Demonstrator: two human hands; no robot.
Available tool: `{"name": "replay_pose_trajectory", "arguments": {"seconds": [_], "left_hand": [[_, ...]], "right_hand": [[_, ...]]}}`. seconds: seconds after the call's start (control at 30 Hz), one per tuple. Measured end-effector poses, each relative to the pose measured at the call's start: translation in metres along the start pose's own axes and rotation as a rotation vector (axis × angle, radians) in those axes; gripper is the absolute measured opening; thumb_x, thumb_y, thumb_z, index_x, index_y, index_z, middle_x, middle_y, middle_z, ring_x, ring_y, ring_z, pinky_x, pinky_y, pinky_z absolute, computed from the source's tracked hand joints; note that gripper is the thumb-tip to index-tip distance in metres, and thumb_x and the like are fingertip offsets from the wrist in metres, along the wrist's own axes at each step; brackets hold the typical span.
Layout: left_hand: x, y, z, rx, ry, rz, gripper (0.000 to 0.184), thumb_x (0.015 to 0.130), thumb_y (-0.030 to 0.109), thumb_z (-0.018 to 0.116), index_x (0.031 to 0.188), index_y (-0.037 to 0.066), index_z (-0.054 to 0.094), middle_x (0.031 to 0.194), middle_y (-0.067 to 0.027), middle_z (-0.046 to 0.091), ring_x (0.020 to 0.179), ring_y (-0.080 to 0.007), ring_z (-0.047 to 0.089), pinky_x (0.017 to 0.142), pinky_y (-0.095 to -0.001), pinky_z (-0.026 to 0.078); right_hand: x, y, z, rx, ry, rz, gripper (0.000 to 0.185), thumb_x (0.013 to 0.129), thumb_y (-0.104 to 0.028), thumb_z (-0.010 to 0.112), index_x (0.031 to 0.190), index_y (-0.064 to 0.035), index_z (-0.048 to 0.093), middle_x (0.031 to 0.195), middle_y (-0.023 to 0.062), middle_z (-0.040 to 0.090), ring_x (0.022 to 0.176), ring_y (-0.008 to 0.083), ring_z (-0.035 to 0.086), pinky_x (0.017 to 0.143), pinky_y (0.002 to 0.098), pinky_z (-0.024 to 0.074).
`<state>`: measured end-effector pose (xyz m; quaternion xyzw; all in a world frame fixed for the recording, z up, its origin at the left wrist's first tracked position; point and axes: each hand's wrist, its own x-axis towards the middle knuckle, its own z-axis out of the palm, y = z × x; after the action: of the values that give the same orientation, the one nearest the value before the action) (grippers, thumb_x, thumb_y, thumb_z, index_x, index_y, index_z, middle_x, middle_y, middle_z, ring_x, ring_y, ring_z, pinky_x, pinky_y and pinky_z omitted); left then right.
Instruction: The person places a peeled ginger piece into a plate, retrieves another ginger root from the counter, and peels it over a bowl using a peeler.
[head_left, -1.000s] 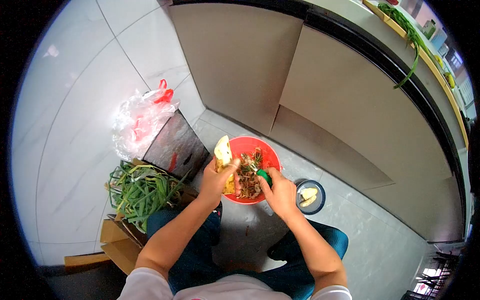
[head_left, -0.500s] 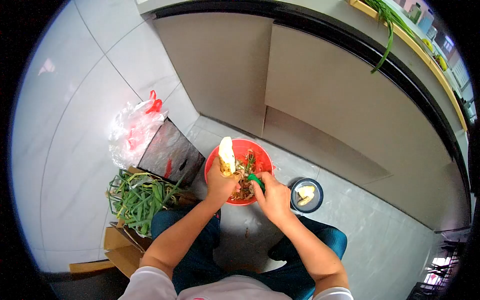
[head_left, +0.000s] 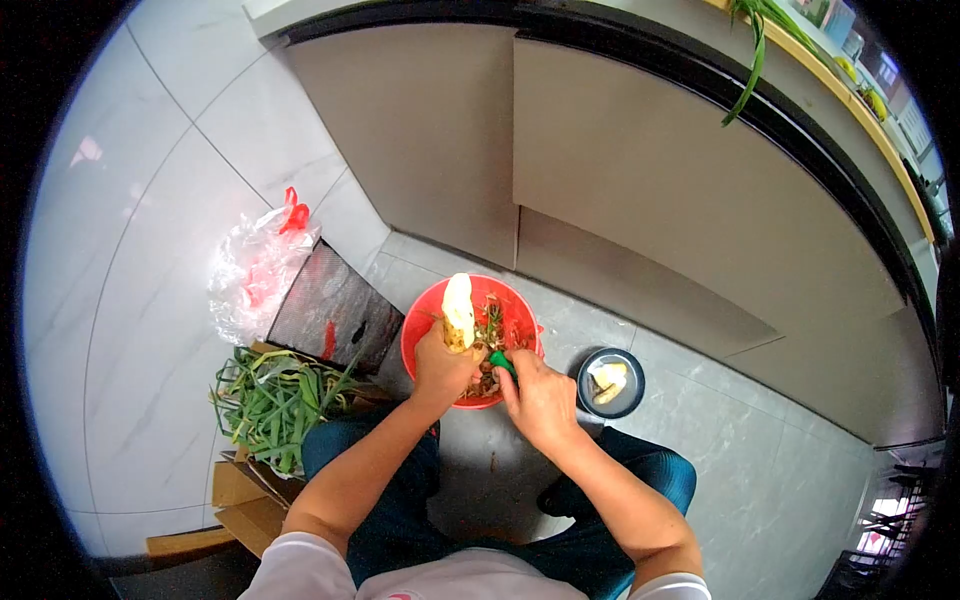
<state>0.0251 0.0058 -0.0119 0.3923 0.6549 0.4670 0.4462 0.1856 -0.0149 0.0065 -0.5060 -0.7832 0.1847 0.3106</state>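
Observation:
Over a red basin (head_left: 422,318) on the floor, my left hand (head_left: 440,368) grips a long, partly peeled pale root vegetable (head_left: 458,305), its peeled end pointing away from me. My right hand (head_left: 538,395) is closed around a green-handled tool (head_left: 503,362), close beside the left fingers; the tool's working end is hard to make out. Brown peelings and green scraps (head_left: 490,320) lie in the basin. To the right, a dark round bowl (head_left: 634,392) holds pale peeled pieces (head_left: 608,378).
At the left are a mesh bin (head_left: 335,305) with a clear plastic bag (head_left: 258,275), and green onions (head_left: 275,405) over a cardboard box (head_left: 245,505). Grey cabinets (head_left: 640,170) stand ahead. Green stalks (head_left: 752,75) hang from the counter at the upper right.
The view has shifted. The vegetable has turned more upright in my left hand, its lower part now hidden by the fingers. My right hand has moved closer to the left with the tool.

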Motion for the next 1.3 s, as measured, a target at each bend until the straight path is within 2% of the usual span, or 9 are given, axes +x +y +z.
{"name": "replay_pose_trajectory", "arguments": {"seconds": [0.27, 0.37, 0.77, 0.87, 0.93, 0.97, 1.03, 1.17, 1.3], "left_hand": [[-0.001, 0.007, -0.004, 0.010, -0.024, 0.036, 0.020, 0.076, -0.003, 0.070, 0.092, -0.004, 0.057, 0.070, -0.0090, 0.063, 0.047, -0.0149, 0.060, 0.042, -0.0297, 0.047], [0.003, 0.002, -0.005, -0.076, -0.037, 0.070, 0.019, 0.077, -0.004, 0.068, 0.092, -0.004, 0.057, 0.068, -0.0093, 0.063, 0.047, -0.0161, 0.060, 0.041, -0.0305, 0.048], [0.010, 0.007, -0.027, -0.171, -0.055, -0.014, 0.020, 0.082, -0.004, 0.067, 0.097, -0.001, 0.054, 0.063, -0.0087, 0.059, 0.045, -0.0186, 0.058, 0.040, -0.0329, 0.049], [0.009, 0.007, -0.033, -0.259, -0.151, -0.113, 0.021, 0.083, -0.002, 0.068, 0.099, 0.000, 0.054, 0.065, -0.0078, 0.058, 0.045, -0.0188, 0.058, 0.040, -0.0326, 0.050], [0.008, 0.008, -0.035, -0.251, -0.165, -0.140, 0.021, 0.085, 0.001, 0.067, 0.102, 0.000, 0.054, 0.066, -0.0077, 0.058, 0.047, -0.0194, 0.059, 0.041, -0.0333, 0.050], [0.008, 0.009, -0.036, -0.241, -0.181, -0.168, 0.023, 0.086, 0.005, 0.066, 0.105, 0.000, 0.053, 0.067, -0.0076, 0.058, 0.048, -0.0201, 0.059, 0.042, -0.0341, 0.051], [0.006, 0.015, -0.039, -0.306, -0.187, -0.249, 0.021, 0.086, 0.006, 0.067, 0.103, 0.002, 0.054, 0.068, -0.0073, 0.058, 0.049, -0.0197, 0.060, 0.042, -0.0337, 0.051], [0.002, 0.021, -0.046, -0.457, -0.305, -0.370, 0.019, 0.086, 0.009, 0.068, 0.101, 0.004, 0.056, 0.070, -0.0064, 0.060, 0.053, -0.0193, 0.061, 0.046, -0.0333, 0.052], [-0.001, 0.025, -0.047, -0.496, -0.397, -0.429, 0.021, 0.086, 0.010, 0.068, 0.102, 0.005, 0.056, 0.070, -0.0061, 0.060, 0.053, -0.0189, 0.061, 0.049, -0.0332, 0.052]], "right_hand": [[0.001, -0.002, -0.001, 0.005, -0.002, 0.031, 0.023, 0.088, -0.020, 0.066, 0.102, -0.0046, 0.057, 0.086, 0.0171, 0.068, 0.070, 0.0358, 0.067, 0.058, 0.0441, 0.0531], [0.002, 0.003, 0.000, 0.024, 0.005, 0.029, 0.020, 0.089, -0.020, 0.065, 0.099, -0.0053, 0.056, 0.085, 0.0163, 0.066, 0.066, 0.0359, 0.066, 0.055, 0.0438, 0.0521], [0.009, 0.015, 0.004, 0.052, -0.060, 0.253, 0.023, 0.091, -0.027, 0.063, 0.102, -0.0063, 0.061, 0.088, 0.0192, 0.069, 0.074, 0.0381, 0.067, 0.062, 0.0461, 0.0512], [0.009, 0.031, 0.019, 0.135, -0.092, 0.358, 0.023, 0.092, -0.028, 0.063, 0.101, -0.0073, 0.060, 0.082, 0.0175, 0.067, 0.070, 0.0349, 0.066, 0.062, 0.0438, 0.0513], [0.010, 0.042, 0.030, 0.426, -0.082, 0.402, 0.026, 0.092, -0.027, 0.067, 0.101, -0.0031, 0.062, 0.082, 0.0062, 0.068, 0.066, 0.0170, 0.062, 0.058, 0.0329, 0.0476], [0.009, 0.046, 0.034, 0.426, -0.083, 0.400, 0.026, 0.092, -0.027, 0.067, 0.101, -0.0031, 0.062, 0.082, 0.0062, 0.068, 0.066, 0.0170, 0.062, 0.058, 0.0329, 0.0476], [0.013, 0.040, 0.032, 0.923, -0.129, 0.614, 0.024, 0.088, -0.021, 0.072, 0.097, -0.0029, 0.060, 0.082, 0.0050, 0.065, 0.074, 0.0130, 0.059, 0.070, 0.0271, 0.0482], [0.018, 0.030, 0.035, 0.944, -0.101, 0.636, 0.024, 0.085, -0.013, 0.076, 0.097, -0.0015, 0.058, 0.088, 0.0031, 0.064, 0.079, 0.0107, 0.059, 0.072, 0.0255, 0.0480], [0.023, 0.026, 0.059, 0.871, 0.022, 0.468, 0.030, 0.081, -0.012, 0.078, 0.098, -0.0015, 0.056, 0.087, 0.0040, 0.064, 0.081, 0.0112, 0.059, 0.074, 0.0262, 0.0481]]}}
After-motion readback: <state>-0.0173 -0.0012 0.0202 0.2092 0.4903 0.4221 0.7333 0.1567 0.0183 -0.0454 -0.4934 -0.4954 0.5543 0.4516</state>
